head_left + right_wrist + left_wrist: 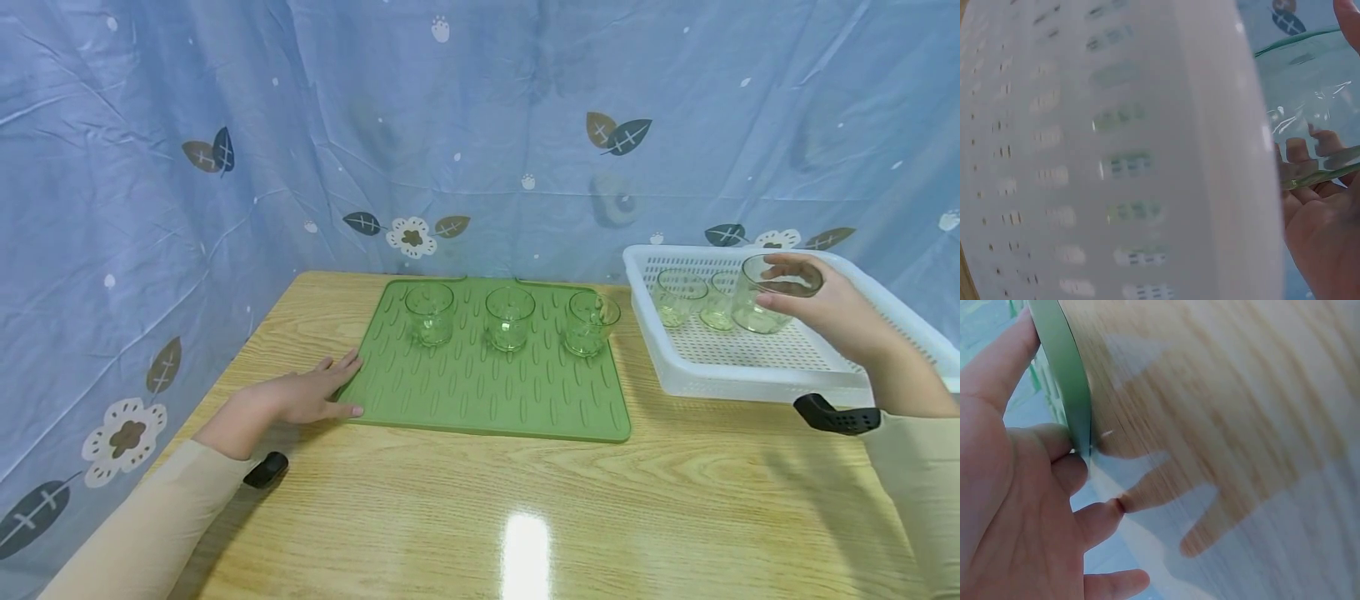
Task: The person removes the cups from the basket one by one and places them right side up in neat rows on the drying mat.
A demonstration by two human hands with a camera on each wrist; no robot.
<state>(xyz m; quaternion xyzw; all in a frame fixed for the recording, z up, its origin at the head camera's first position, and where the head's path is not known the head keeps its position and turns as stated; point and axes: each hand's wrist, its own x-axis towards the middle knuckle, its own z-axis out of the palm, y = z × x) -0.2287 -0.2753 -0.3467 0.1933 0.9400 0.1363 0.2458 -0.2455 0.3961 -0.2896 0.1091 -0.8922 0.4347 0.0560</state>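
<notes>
My right hand grips a clear glass cup by its rim, with thumb and fingers spread around it, at the white plastic basket. Whether that cup touches the basket floor, I cannot tell. Two more glass cups stand in the basket to its left. At the left edge of the green drying mat, my left hand rests with fingers extended, touching the mat's corner area. Three glass cups stand in a row on the mat: a left one, a middle one and a right one.
A wooden table carries the mat and the basket, which sit side by side with a narrow gap. Behind and to the left hangs a blue patterned cloth. Each wrist wears a black strap.
</notes>
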